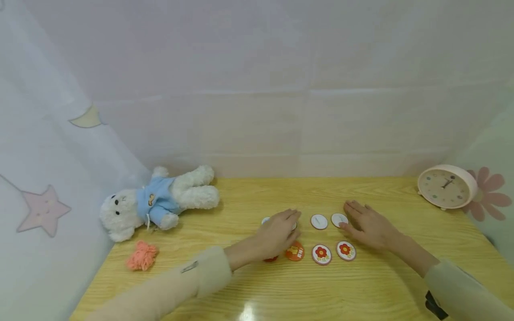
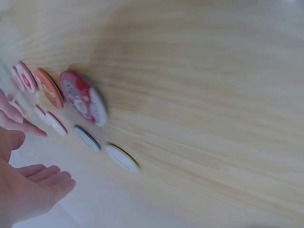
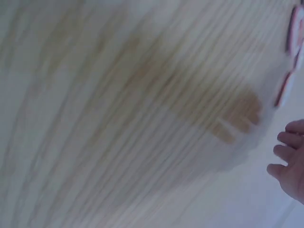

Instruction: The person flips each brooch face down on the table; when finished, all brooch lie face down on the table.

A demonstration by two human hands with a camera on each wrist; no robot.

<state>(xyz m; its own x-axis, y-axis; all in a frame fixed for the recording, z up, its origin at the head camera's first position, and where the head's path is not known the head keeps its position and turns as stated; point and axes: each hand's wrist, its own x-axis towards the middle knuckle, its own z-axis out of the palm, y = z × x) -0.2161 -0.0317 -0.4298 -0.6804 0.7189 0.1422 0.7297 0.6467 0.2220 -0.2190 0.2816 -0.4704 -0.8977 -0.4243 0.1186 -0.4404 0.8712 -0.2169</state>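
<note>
My left hand (image 1: 277,234) is over the left end of two rows of round badges, its fingers relaxed and gripping nothing. It partly hides a red badge (image 2: 84,97) and two badges lying white back up. Beside it lies an orange badge (image 1: 295,251). My right hand (image 1: 371,227) is at the right end, fingers extended, its thumb by a white-backed badge (image 1: 339,220); whether they touch I cannot tell. Another white-backed badge (image 1: 319,221) lies between the hands. Two flower badges, one on the left (image 1: 321,254) and one on the right (image 1: 346,250), lie face up in the nearer row.
A white plush toy (image 1: 160,200) in a blue top lies at the back left of the wooden table (image 1: 257,290). In front of it is a bundle of coral yarn (image 1: 142,256). A pink clock (image 1: 446,187) stands at the back right, and a pale curtain (image 1: 257,111) hangs behind.
</note>
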